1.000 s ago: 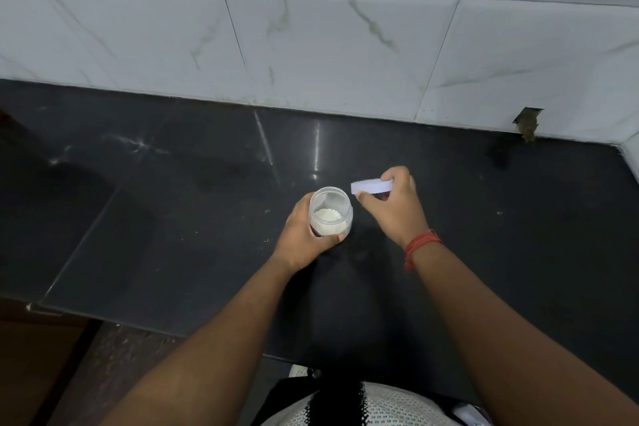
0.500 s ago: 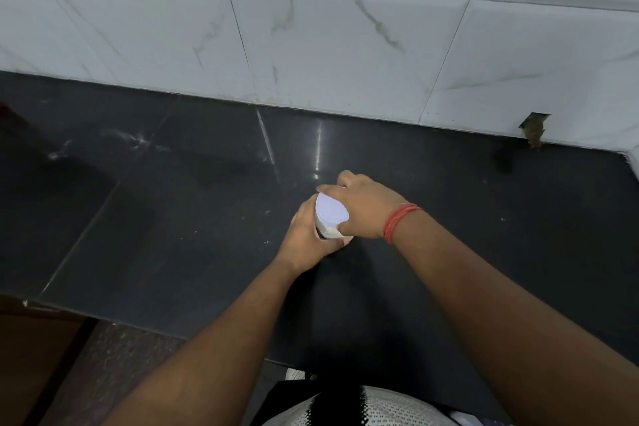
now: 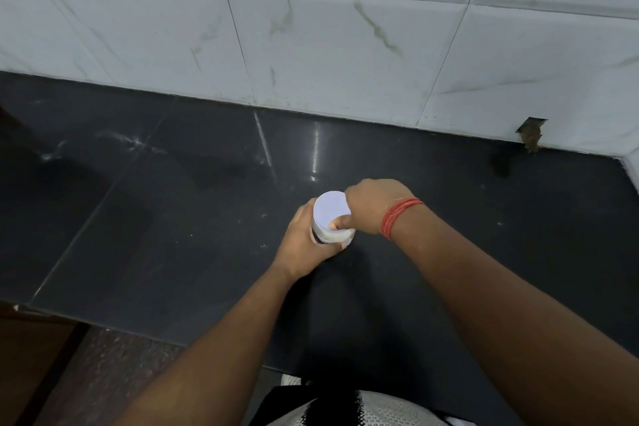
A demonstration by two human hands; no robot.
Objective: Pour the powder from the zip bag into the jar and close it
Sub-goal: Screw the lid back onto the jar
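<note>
Just right of the frame's centre, a small clear jar [image 3: 332, 236] stands on the dark counter [image 3: 173, 218], white powder showing through its lower wall. The left hand [image 3: 307, 242] wraps around the jar's left side, holding it. A white lid [image 3: 330, 209] sits on top of the jar, and the right hand [image 3: 370, 206] grips it from the right, thumb on its near edge. A red thread [image 3: 397, 216] circles the right wrist. White marbled tiles [image 3: 345, 45] fill the upper frame.

Black glossy counter [image 3: 173, 218] against tiled wall; lidded jar [image 3: 330, 218] upright on it
</note>
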